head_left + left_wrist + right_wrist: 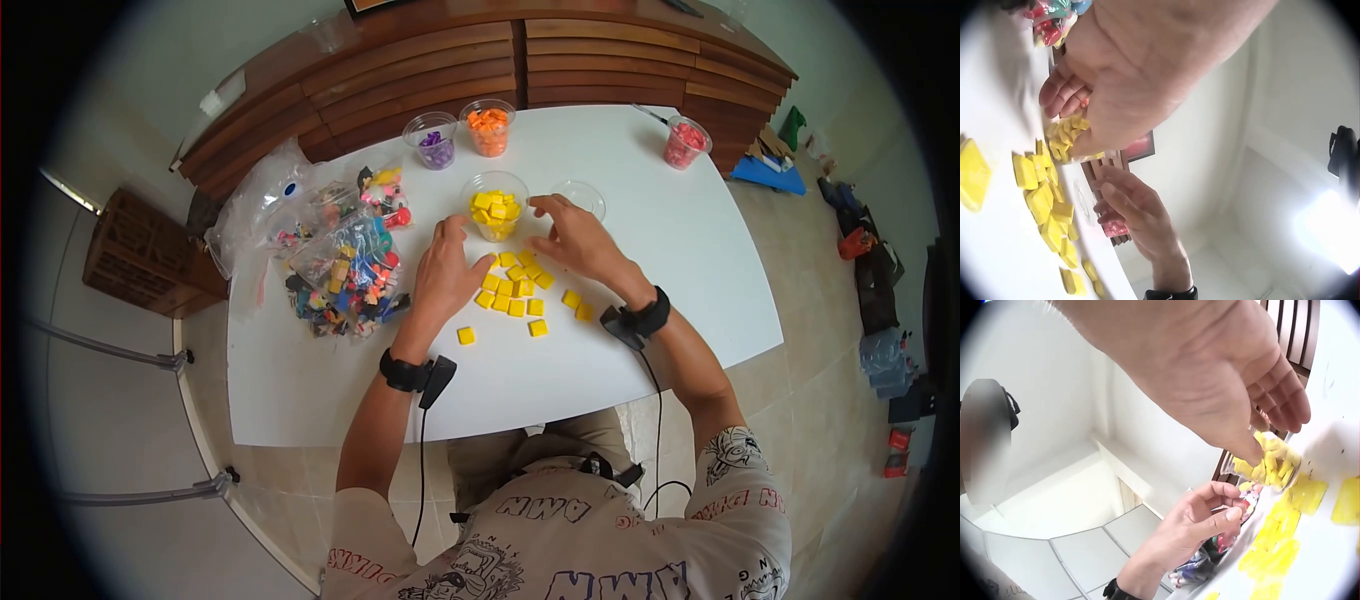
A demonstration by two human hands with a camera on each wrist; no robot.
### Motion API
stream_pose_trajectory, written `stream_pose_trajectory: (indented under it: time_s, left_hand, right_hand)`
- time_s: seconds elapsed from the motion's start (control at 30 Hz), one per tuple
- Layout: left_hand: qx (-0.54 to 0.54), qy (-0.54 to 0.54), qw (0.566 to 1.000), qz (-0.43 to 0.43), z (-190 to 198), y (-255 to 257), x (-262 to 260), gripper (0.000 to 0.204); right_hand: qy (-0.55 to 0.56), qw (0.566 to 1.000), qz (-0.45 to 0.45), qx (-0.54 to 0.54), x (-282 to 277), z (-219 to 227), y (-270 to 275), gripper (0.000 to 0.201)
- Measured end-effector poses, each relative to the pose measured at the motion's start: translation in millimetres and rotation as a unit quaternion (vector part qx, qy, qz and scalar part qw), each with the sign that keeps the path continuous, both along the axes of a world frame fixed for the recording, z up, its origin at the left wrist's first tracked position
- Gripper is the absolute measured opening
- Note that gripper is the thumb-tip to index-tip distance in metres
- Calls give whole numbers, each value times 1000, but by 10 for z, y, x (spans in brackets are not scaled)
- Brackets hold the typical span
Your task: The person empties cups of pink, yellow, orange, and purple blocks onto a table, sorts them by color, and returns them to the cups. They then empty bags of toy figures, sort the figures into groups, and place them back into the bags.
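A clear plastic cup [495, 230] of yellow square tiles [495, 206] stands between the two hands. To its left is my left hand [447, 272], fingers loosely bent and thumb pointing toward the loose tiles. On the other side my right hand [580, 238] has its fingertips close to the cup's rim, with nothing in its grasp. Loose yellow tiles [515, 290] lie scattered on the white table in front of the cup. In the right wrist view both hands face each other, the right hand [1210, 381] nearest the filled cup [1272, 464].
Behind the cup stand cups of purple pieces [436, 150] and orange pieces [489, 132]. A cup of pink pieces [685, 144] is at the back right. A clear lid [580, 200] lies beyond my right hand. Plastic bags of colourful pieces [350, 270] cover the table's left side [270, 400].
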State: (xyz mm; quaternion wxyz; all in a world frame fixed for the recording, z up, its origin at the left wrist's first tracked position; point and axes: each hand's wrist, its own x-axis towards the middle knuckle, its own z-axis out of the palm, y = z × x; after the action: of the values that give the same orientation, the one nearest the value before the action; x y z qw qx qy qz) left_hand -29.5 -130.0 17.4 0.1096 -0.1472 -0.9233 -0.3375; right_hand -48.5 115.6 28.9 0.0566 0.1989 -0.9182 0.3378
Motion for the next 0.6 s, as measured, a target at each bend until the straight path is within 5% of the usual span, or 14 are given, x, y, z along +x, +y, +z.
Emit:
stream_pose_trajectory:
  time_s: [0.03,0.23,0.57,0.6]
  left_hand:
    - [-14,-6,1000,1,-23,3,-81,70]
    - [67,-66,996,-9,-243,73,-415,68]
    - [70,-78,994,-16,-203,51,-502,66]
    - [60,-75,995,-3,-216,21,-440,67]
  right_hand:
    - [-1,999,16,-33,-80,-10,-48,63]
    - [-158,984,45,-75,-415,-117,-184,75]
    - [-156,982,68,-82,-521,-118,-112,73]
    - [-90,994,52,-47,-480,-190,-52,70]
